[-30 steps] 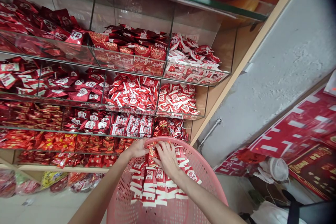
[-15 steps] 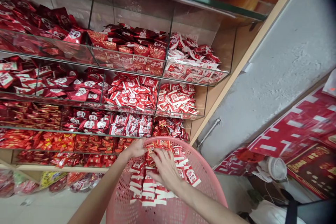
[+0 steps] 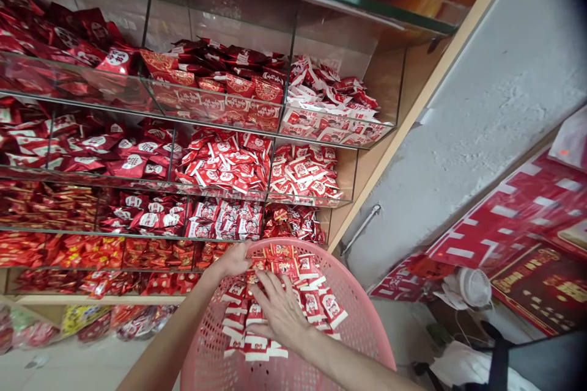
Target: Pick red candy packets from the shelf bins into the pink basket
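A pink perforated plastic basket (image 3: 367,317) is tilted toward me in front of the shelves. Inside it lie small red-and-white candy packets (image 3: 334,308), and redder, gold-printed ones (image 3: 280,252) sit near the far rim. My left hand (image 3: 236,258) grips the basket's far-left rim, its fingers partly hidden behind the edge. Flat over the packets rests my right hand (image 3: 283,311), fingers spread and touching them. Nothing shows pinched between those fingers.
Glass-fronted shelves (image 3: 206,111) hold compartments of red wrapped candies (image 3: 224,162). A wooden side panel (image 3: 367,186) meets a grey wall (image 3: 463,116) on the right. A small white fan (image 3: 474,286) and red boxes (image 3: 545,287) stand at lower right. Bagged goods (image 3: 82,317) lie below the shelves.
My right hand has shifted slightly down toward me over the packets, uncovering more gold-printed ones by the far rim. The left hand keeps its hold; the view has moved slightly.
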`<state>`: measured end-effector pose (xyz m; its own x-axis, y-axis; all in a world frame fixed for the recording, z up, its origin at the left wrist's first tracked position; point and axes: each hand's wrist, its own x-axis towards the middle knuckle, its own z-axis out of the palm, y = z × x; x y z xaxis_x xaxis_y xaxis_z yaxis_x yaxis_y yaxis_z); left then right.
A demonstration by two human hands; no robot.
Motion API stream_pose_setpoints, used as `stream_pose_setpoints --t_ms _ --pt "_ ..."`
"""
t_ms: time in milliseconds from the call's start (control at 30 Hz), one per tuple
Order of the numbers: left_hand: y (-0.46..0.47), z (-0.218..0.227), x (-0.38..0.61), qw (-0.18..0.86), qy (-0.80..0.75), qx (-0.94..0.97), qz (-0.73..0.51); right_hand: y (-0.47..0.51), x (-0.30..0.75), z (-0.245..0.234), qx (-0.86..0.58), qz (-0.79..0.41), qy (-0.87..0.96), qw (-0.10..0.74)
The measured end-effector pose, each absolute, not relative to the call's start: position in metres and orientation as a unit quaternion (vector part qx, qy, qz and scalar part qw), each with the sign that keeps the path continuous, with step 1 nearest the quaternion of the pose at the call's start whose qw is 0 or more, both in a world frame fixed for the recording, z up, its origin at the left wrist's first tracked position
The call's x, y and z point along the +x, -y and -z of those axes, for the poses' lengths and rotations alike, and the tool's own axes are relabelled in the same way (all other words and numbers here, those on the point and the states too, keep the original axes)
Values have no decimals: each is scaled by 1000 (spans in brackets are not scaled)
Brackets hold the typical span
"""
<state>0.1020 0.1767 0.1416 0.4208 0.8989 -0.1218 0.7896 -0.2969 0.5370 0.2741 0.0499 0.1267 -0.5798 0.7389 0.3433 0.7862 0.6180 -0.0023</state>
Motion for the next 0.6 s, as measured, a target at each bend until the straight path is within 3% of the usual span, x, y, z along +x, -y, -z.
stream_pose_setpoints --t_ms 300,600 --pt "-173 -146 102 298 -527 788 -114 -61 285 -145 -454 73 863 207" --pt "-175 -147 103 265 -541 793 -92 -141 353 -262 -541 174 734 372"
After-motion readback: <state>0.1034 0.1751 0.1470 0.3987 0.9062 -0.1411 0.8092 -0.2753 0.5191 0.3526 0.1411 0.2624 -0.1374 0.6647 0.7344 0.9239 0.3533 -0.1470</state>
